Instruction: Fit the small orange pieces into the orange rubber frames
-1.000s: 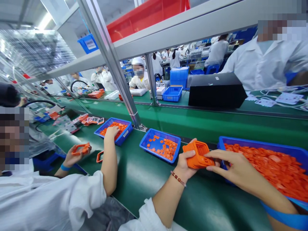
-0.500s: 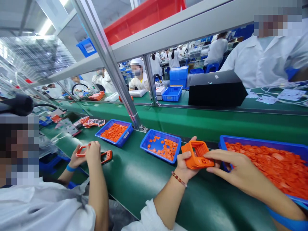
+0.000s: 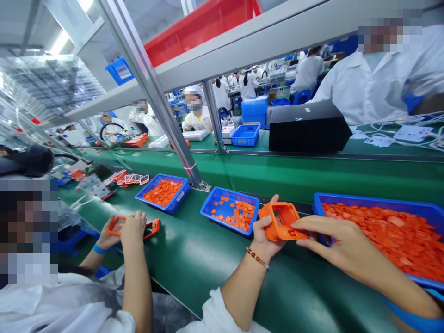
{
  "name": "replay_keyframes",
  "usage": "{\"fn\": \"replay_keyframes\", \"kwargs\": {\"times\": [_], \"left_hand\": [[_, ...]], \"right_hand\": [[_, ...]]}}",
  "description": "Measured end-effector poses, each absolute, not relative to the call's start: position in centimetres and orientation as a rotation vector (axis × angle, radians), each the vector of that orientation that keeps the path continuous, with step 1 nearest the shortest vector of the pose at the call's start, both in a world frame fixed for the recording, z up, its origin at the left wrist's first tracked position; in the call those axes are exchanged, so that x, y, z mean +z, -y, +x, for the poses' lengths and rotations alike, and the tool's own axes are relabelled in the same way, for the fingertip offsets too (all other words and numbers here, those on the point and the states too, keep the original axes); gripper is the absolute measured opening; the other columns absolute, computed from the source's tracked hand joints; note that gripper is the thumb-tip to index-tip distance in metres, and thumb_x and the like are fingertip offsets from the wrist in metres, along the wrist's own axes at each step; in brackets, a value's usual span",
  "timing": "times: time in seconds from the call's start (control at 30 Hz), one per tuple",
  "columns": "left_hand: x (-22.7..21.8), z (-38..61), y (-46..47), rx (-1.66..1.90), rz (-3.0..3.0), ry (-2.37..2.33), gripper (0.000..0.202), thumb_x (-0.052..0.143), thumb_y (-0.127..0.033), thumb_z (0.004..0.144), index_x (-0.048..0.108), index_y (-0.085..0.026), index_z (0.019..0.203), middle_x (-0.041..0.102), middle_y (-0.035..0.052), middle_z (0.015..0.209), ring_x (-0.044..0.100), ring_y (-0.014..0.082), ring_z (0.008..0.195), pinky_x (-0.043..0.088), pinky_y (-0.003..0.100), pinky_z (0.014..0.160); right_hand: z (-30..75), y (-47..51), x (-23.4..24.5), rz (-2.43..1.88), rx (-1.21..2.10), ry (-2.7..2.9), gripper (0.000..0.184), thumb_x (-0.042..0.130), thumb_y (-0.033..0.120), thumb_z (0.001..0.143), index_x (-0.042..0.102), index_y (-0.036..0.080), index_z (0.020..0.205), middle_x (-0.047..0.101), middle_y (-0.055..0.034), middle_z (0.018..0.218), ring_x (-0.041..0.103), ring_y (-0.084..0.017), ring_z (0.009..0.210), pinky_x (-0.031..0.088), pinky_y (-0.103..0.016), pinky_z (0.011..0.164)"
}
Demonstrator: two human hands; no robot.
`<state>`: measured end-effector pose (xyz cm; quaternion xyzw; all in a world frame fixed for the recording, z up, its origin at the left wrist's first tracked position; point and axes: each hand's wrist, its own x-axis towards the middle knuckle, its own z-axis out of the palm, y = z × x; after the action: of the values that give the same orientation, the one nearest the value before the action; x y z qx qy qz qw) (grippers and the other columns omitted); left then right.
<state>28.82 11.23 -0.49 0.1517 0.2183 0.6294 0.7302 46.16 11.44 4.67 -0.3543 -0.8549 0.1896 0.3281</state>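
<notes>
Stacked orange frames held between two hands, above the desk

The stack of orange frames is up off the desk, between the middle tray and the large tray, tilted with its open middle facing the wearer. The left hand wraps it from the left, thumb laid across the near side and fingers curled behind, mostly hidden. The right hand comes in from the other side, its thumb and forefinger pinching the stack's lower right corner; the other fingers bend behind. Whether a small loose piece sits between those fingertips cannot be told.

The step in hand looks like close finger work at that corner, with the left hand as the support. The next move would seem to call for a firm left grip, so the layers stay lined up, and a light, exact touch from the right fingertips.

The middle tray has a thin scatter of orange pieces; the large tray, just beyond the right hand, is heaped with them. To the left, a co-worker's hands hold another orange frame, near a further blue tray.
</notes>
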Motion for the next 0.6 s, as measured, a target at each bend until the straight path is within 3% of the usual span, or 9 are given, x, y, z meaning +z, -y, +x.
{"fn": "replay_keyframes", "kwargs": {"times": [0.17, 0.33, 0.5, 0.6], "left_hand": [[-1.7, 28.8, -11.6, 1.358, 0.354, -0.444, 0.048, 0.061, -0.045, 0.091, 0.055, -0.018, 0.130, 0.057, 0.0127, 0.129, 0.058, 0.0269, 0.113, 0.050, 0.048, 0.096], [-2.4, 28.9, -11.8, 1.319, 0.394, -0.344, 0.090, 0.076, -0.039, 0.057, 0.049, -0.017, 0.140, 0.064, 0.0129, 0.116, 0.056, 0.0336, 0.118, 0.043, 0.044, 0.101], [-1.7, 29.1, -11.7, 1.279, 0.419, -0.431, 0.089, 0.072, -0.037, 0.060, 0.045, -0.027, 0.144, 0.064, 0.0093, 0.120, 0.053, 0.0382, 0.125, 0.043, 0.054, 0.100], [-1.3, 29.1, -11.7, 1.278, 0.434, -0.491, 0.086, 0.072, -0.039, 0.059, 0.049, -0.024, 0.140, 0.063, 0.0119, 0.122, 0.054, 0.0410, 0.123, 0.044, 0.056, 0.098]], "right_hand": [[46.3, -11.4, 4.7, -0.958, 0.520, 2.258, 0.020, 0.067, 0.037, 0.088, 0.074, 0.030, 0.105, 0.075, -0.0013, 0.103, 0.071, -0.019, 0.079, 0.059, -0.029, 0.067], [46.0, -11.1, 5.4, -0.976, 0.501, 2.275, 0.019, 0.066, 0.032, 0.088, 0.074, 0.030, 0.104, 0.075, -0.0016, 0.099, 0.069, -0.018, 0.075, 0.058, -0.027, 0.065], [46.0, -11.1, 5.4, -0.984, 0.452, 2.236, 0.020, 0.062, 0.031, 0.090, 0.074, 0.028, 0.105, 0.075, -0.0031, 0.101, 0.070, -0.019, 0.079, 0.058, -0.028, 0.069], [46.0, -11.1, 5.5, -0.987, 0.430, 2.204, 0.020, 0.061, 0.031, 0.090, 0.074, 0.027, 0.105, 0.075, -0.0027, 0.099, 0.069, -0.017, 0.074, 0.057, -0.027, 0.065]]}}
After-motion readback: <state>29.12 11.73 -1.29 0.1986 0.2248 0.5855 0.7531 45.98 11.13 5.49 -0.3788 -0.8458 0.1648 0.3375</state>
